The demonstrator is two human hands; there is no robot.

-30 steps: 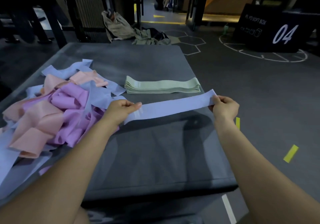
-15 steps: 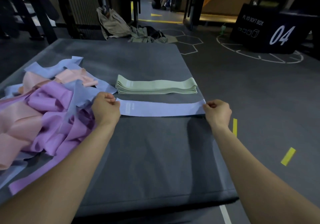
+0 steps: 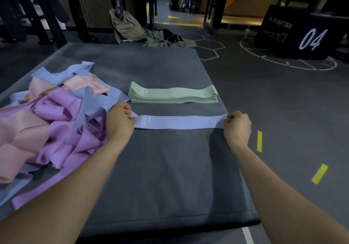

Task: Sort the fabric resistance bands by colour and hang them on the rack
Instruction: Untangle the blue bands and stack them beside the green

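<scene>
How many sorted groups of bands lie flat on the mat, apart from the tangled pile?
2: the green stack at mid-mat, and a single blue band nearer the person, with the left hand and right hand pinching its ends.

We hold a blue band [image 3: 179, 122] flat on the grey mat [image 3: 166, 177], our left hand [image 3: 120, 121] pinching one end and our right hand [image 3: 237, 127] the other. Just beyond lies a stack of green bands [image 3: 173, 95]; a tangled pile of bands [image 3: 51, 119] sits left.
</scene>
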